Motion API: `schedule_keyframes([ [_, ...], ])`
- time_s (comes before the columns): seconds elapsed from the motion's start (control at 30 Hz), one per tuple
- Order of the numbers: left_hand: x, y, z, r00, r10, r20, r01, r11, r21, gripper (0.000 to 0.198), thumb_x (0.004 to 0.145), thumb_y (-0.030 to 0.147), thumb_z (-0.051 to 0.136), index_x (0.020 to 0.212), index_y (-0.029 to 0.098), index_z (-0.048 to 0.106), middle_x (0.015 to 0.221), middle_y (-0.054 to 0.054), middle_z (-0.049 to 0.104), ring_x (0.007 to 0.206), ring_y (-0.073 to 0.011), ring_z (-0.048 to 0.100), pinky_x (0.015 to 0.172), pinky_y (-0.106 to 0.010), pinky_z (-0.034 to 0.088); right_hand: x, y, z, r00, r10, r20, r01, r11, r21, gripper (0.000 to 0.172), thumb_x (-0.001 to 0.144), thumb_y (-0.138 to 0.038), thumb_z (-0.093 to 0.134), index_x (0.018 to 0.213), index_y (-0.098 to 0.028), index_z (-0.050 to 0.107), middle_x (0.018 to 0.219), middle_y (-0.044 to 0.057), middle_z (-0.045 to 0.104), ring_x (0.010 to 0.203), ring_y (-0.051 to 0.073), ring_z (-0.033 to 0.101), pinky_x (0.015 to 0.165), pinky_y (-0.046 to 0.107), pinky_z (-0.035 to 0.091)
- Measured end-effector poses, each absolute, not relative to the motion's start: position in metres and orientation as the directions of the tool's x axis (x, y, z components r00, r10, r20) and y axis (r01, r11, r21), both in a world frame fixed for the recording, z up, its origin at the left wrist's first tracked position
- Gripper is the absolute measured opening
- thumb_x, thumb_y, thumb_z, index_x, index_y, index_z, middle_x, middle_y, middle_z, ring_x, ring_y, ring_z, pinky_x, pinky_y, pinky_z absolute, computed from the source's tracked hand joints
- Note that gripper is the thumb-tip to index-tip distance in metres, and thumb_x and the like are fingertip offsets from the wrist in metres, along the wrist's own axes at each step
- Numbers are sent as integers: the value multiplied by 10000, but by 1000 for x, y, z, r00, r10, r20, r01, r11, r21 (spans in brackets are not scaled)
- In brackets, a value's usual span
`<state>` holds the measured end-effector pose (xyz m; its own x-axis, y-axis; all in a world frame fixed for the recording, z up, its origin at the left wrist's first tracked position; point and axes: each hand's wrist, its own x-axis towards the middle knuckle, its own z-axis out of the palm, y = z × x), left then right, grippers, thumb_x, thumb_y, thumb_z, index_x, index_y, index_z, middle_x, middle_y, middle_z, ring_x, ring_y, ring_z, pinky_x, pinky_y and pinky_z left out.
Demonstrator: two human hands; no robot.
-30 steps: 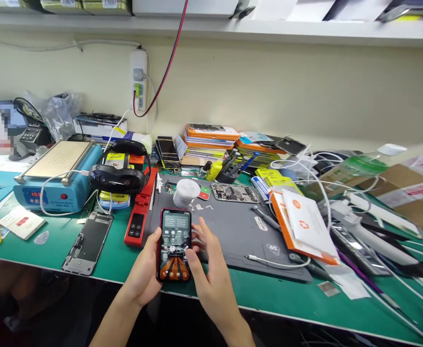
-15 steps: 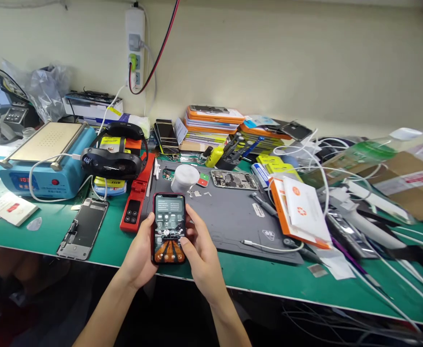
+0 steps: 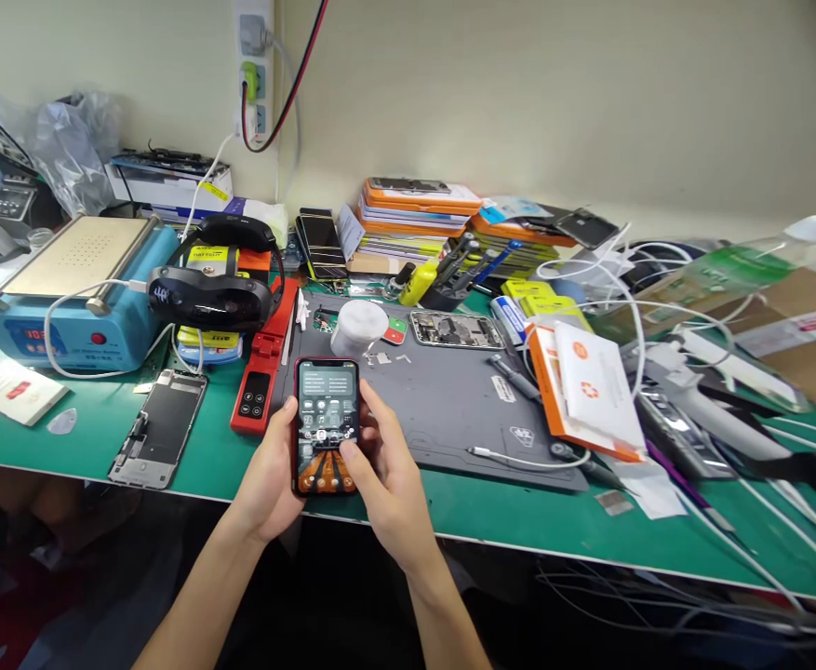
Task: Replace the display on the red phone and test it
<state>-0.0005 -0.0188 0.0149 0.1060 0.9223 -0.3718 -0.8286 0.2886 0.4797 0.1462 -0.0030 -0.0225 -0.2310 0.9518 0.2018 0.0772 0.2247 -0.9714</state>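
A smartphone (image 3: 327,395) with a red edge is held upright over the front edge of the bench, its lit screen showing app icons. My left hand (image 3: 266,479) wraps its left side, thumb along the edge. On the other side my right hand (image 3: 392,489) grips it too, the thumb touching the lower right of the screen and the fingers partly hidden behind. Just beyond the phone stands a round white tub (image 3: 359,328) on a dark grey work mat (image 3: 442,409). An opened phone body (image 3: 458,329) lies farther back on that mat.
Left of the phone are a red device (image 3: 258,395), a detached phone screen (image 3: 158,428), a headset (image 3: 212,293) and a blue heating machine (image 3: 79,298). Pens (image 3: 453,274) and stacked boxes (image 3: 414,209) line the back. White cables and an orange-white box (image 3: 585,391) crowd the right.
The view has tilted down a little, so the bench sits higher in the picture. My right thumb has shifted slightly left over the screen; both hands still hold the smartphone.
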Motion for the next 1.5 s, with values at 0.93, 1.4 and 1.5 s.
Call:
schedule_keyframes([
  [0.93, -1, -19, 17, 102, 915, -390, -829, 295, 475, 530, 1158, 449, 427, 1562, 165, 618, 1336, -145, 797, 1298, -319, 742, 1205, -493, 535, 149, -6, -20, -266, 949, 170, 74, 196, -978, 666, 1089, -496, 644, 1707, -436, 400, 1699, 26, 486, 1495, 302, 529, 1113, 426, 587],
  [1.4, -1, -20, 18, 130, 921, -368, -816, 310, 488, 544, 1126, 475, 504, 1553, 163, 631, 1349, -152, 793, 1328, -338, 724, 1225, -498, 508, 150, -7, -26, -179, 948, 265, 25, 273, -962, 504, 1137, -398, 581, 1629, -469, 501, 1656, -11, 563, 1478, 216, 571, 1192, 362, 512],
  [1.5, -1, -19, 20, 139, 911, -387, -815, 327, 478, 545, 1139, 465, 472, 1571, 165, 614, 1357, -150, 790, 1323, -331, 728, 1228, -496, 504, 150, -9, -26, -173, 943, 284, 85, 302, -950, 354, 1121, -378, 610, 1470, -407, 654, 1646, 20, 566, 1475, 243, 577, 1091, 348, 562],
])
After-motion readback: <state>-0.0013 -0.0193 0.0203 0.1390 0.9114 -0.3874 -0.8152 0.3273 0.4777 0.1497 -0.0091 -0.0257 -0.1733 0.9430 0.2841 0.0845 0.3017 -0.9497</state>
